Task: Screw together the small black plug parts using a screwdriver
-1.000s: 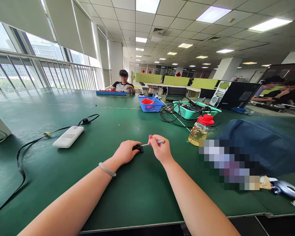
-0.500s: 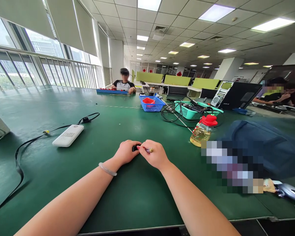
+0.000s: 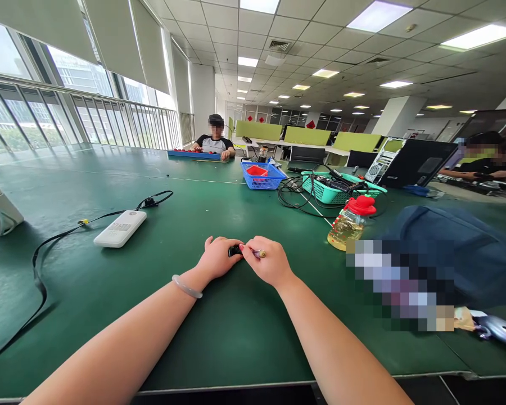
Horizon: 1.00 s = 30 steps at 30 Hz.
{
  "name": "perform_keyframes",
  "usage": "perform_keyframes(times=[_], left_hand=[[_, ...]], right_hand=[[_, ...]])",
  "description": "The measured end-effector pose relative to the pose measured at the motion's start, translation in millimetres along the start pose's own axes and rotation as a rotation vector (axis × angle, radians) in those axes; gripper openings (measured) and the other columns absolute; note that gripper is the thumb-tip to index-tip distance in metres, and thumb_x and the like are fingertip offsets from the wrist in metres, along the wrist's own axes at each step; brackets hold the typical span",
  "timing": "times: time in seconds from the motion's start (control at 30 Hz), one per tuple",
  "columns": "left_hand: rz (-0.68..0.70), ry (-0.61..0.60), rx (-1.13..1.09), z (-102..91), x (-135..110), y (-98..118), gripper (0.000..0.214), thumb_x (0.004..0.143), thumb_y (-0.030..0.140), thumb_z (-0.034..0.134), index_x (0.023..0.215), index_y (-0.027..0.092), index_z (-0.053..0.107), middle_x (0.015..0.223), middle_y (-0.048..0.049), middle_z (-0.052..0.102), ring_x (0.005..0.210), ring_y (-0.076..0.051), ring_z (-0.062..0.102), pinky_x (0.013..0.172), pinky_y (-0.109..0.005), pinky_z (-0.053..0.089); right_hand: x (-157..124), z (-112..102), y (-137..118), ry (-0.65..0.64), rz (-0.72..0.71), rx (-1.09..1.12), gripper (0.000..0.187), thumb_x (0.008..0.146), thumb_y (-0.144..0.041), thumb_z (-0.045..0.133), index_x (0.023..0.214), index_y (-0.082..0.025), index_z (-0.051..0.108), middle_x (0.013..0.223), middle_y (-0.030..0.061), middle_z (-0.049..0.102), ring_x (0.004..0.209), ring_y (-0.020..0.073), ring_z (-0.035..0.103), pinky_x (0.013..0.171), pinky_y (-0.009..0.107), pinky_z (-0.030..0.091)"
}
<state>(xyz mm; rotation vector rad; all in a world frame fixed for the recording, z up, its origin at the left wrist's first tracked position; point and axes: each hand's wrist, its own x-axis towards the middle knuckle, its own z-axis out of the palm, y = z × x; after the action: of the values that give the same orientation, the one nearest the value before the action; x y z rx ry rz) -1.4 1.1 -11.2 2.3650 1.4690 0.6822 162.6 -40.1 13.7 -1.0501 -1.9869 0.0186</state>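
Note:
On the green tabletop, straight in front of me, my left hand (image 3: 215, 257) is closed around a small black object (image 3: 235, 251) and steadies it on the table. One of its fingers or the thumb sticks up at the far side. My right hand (image 3: 270, 261) pinches a slim pen-like tool (image 3: 260, 253) with a gold-coloured end, its inner end meeting the black object. Fingers cover most of both items, so their exact kinds cannot be made out.
To the left lie a white device (image 3: 120, 229) and a black strap (image 3: 42, 281). Blue basket (image 3: 263, 179), teal basket (image 3: 326, 194) with cables, and red-lidded bottle (image 3: 349, 225) stand beyond my right hand. A dark blue bag (image 3: 455, 253) lies right. Another person (image 3: 215, 138) sits at the far end.
My hands have drawn slightly apart, and more of the black object shows between them. A digit of my left hand has lifted. The whole view has shifted a little.

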Motion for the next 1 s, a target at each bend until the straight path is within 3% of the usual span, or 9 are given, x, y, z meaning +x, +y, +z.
perform_keyframes(times=[0.37, 0.73, 1.0], left_hand=[[-0.033, -0.049, 0.020, -2.5, 0.2, 2.3, 0.040, 0.076, 0.023, 0.055, 0.113, 0.032, 0.066, 0.115, -0.0007, 0.071, 0.115, -0.026, 0.057, 0.114, -0.058, 0.015], [-0.037, -0.043, -0.004, -3.6, -1.4, 3.7, 0.032, 0.084, 0.033, 0.052, 0.113, 0.032, 0.066, 0.113, -0.0014, 0.071, 0.112, -0.025, 0.059, 0.113, -0.060, 0.015], [-0.021, -0.079, 0.002, -4.3, 0.2, 1.9, 0.043, 0.076, 0.019, 0.053, 0.115, 0.032, 0.065, 0.115, -0.0006, 0.071, 0.114, -0.025, 0.058, 0.114, -0.057, 0.014]], right_hand=[[-1.3, 1.0, -2.4, -0.127, -0.142, -0.060, 0.039, 0.090, -0.031, 0.048, 0.052, -0.020, 0.048, 0.051, -0.0021, 0.045, 0.048, 0.0099, 0.035, 0.050, 0.025, 0.026], [0.3, -3.7, -0.2, -0.031, -0.093, -0.019, 0.040, 0.092, -0.031, 0.046, 0.053, -0.020, 0.047, 0.052, -0.0026, 0.041, 0.049, 0.0102, 0.034, 0.049, 0.024, 0.026], [-3.1, 9.3, 2.0, -0.105, -0.195, -0.110, 0.042, 0.092, -0.033, 0.046, 0.053, -0.020, 0.050, 0.052, -0.0020, 0.045, 0.048, 0.0101, 0.035, 0.050, 0.025, 0.025]])
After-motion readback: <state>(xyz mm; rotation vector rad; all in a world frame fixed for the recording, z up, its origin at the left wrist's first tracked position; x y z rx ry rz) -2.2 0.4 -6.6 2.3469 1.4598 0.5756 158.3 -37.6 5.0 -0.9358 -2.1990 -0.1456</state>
